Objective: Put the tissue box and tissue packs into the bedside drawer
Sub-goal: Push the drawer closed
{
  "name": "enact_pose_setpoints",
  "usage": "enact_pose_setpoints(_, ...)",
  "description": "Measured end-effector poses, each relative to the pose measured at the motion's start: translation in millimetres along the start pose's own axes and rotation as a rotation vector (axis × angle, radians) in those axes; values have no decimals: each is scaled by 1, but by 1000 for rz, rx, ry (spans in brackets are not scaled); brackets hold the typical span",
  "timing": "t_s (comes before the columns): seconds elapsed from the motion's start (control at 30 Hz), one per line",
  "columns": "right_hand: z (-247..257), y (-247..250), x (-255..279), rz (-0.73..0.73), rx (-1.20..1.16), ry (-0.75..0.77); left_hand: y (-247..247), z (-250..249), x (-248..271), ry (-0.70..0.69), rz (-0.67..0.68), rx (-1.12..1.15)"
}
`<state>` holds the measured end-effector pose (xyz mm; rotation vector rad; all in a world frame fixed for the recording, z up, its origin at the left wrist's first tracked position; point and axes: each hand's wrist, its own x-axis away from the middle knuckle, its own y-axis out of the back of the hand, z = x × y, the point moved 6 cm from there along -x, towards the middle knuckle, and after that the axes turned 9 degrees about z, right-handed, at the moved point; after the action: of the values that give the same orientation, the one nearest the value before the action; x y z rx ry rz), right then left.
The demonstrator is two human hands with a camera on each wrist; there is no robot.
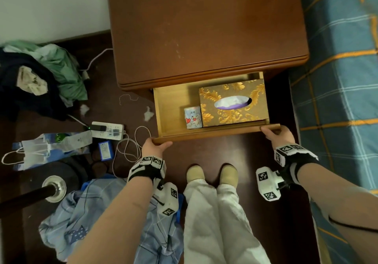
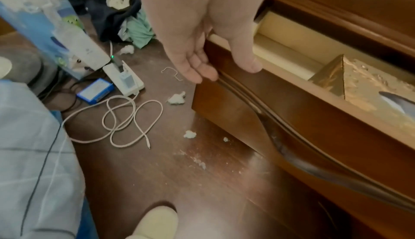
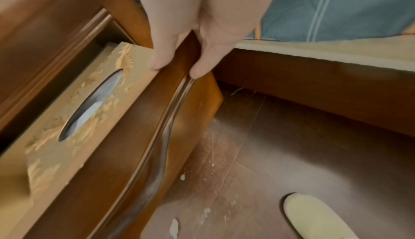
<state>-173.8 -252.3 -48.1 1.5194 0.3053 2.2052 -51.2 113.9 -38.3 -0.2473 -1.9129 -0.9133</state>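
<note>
The tissue box [image 1: 234, 102] is lying at the right of the open drawer [image 1: 214, 133] beside a tissue pack [image 1: 192, 117], while the left hand [image 1: 154, 146] and right hand [image 1: 279, 135] are pinching the front panel's two ends, thumbs inside, fingers outside, seemingly to slide it evenly.

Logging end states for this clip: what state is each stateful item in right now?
drawer: pulled open
tissue box: inside drawer, upright, tissue showing
tissue pack: inside drawer, beside the box
left hand: holds drawer front's left end
right hand: holds drawer front's right end
power strip: green light on
</note>
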Motion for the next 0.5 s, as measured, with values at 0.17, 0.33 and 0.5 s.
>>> enact_pose_setpoints(0.17, 15, -1, 0, -42, -93, 93, 3, -10, 2, -51, -164, 255)
enact_pose_setpoints(0.33, 55, -7, -22, -81, -307, 93, 17, -51, -12, -31, -256, 344)
enact_pose_setpoints(0.5, 108, -20, -44, 43, -494, 75, 22, -101, -41, 33, -68, 117)
